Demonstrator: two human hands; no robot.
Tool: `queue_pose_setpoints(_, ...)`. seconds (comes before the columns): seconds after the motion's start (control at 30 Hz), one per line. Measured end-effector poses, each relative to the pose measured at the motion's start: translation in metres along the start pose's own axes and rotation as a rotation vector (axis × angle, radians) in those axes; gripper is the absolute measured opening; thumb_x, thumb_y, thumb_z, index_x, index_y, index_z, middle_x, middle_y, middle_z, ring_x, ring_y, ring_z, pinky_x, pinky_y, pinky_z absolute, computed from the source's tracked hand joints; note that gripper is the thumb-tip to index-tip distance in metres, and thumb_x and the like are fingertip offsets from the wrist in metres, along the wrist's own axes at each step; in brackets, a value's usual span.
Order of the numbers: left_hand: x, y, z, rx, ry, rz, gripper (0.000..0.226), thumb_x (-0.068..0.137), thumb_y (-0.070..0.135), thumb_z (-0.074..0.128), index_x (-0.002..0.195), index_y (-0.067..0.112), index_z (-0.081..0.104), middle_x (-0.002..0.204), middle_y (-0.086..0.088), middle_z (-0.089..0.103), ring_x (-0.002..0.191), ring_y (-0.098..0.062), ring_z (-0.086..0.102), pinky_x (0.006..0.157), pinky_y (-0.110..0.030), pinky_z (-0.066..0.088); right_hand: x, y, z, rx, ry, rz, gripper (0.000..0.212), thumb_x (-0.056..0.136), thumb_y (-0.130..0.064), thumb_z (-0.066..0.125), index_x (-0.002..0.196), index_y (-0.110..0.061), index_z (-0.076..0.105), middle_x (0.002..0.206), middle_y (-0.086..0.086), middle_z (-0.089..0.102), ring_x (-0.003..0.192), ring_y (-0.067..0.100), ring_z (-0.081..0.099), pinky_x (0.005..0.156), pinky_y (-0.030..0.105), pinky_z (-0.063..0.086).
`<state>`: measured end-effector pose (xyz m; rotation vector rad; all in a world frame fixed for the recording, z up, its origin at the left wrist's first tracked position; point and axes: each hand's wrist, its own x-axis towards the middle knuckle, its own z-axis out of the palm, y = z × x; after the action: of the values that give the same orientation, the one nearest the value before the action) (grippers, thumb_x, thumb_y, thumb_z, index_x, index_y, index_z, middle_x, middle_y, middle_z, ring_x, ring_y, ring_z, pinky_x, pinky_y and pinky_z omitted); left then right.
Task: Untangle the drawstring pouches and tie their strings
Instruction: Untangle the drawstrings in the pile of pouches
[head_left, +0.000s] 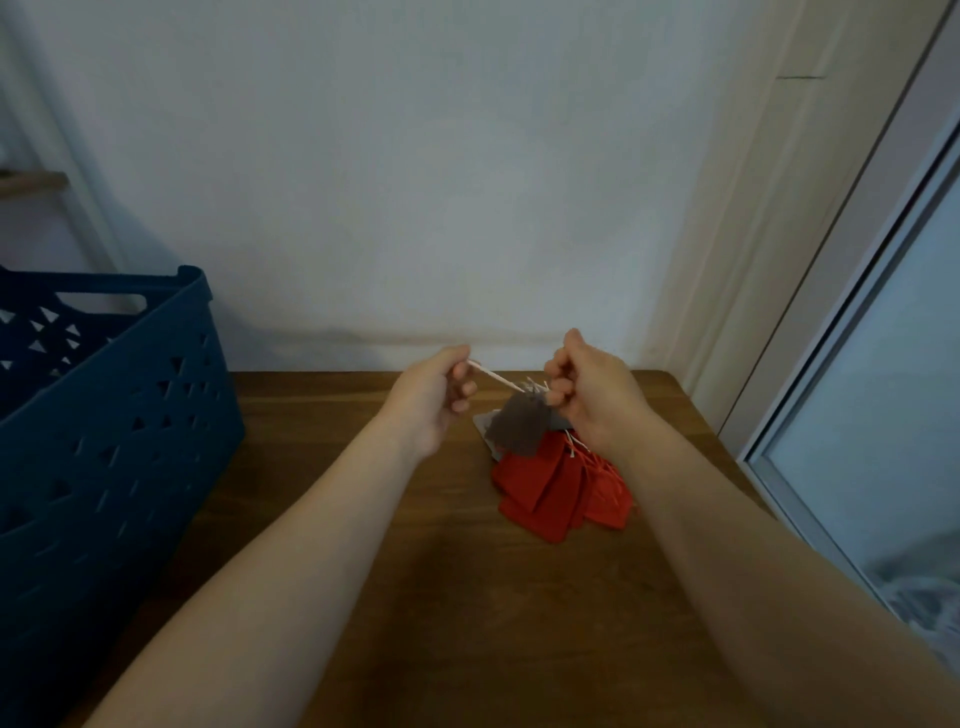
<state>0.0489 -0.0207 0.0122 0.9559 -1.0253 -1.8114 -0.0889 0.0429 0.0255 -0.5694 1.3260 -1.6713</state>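
**Grey pouch held up by its string over the red pile**

Both hands were raised above the far part of the wooden bench (415, 545). The left hand (434, 395) pinched the end of a pale drawstring (493, 376), which ran taut and slanting down to the right. The right hand (587, 395) had its fingers curled round the gathered top of a grey pouch (517, 428), where short string ends stuck out. The grey pouch hung from that grip, tilted, above the bench. Below it and toward the near side lay a heap of red pouches (556, 488), overlapping one another, with pale strings showing among them at the top. A light grey piece showed partly under the hanging pouch. A blue perforated basket (104, 441) stood at the left edge of the bench, well apart from the pouches.
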Motion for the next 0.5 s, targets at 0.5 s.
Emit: queue_pose_setpoints(0.5,-0.023,0.009,0.027,0.308,0.012,0.103,0.027,0.092,0.039,0.056,0.085,0.013,0.058,0.079,-0.003,0.054,0.047,-0.009,0.035,0.043,-0.021,0.026,-0.017,0.01,0.02,-0.28,-0.19,-0.185,0.024,0.096,-0.014,0.047,0.083,-0.011,0.067,0.052,-0.004,0.038,0.041,0.005,0.031,0.041,0.018,0.025)
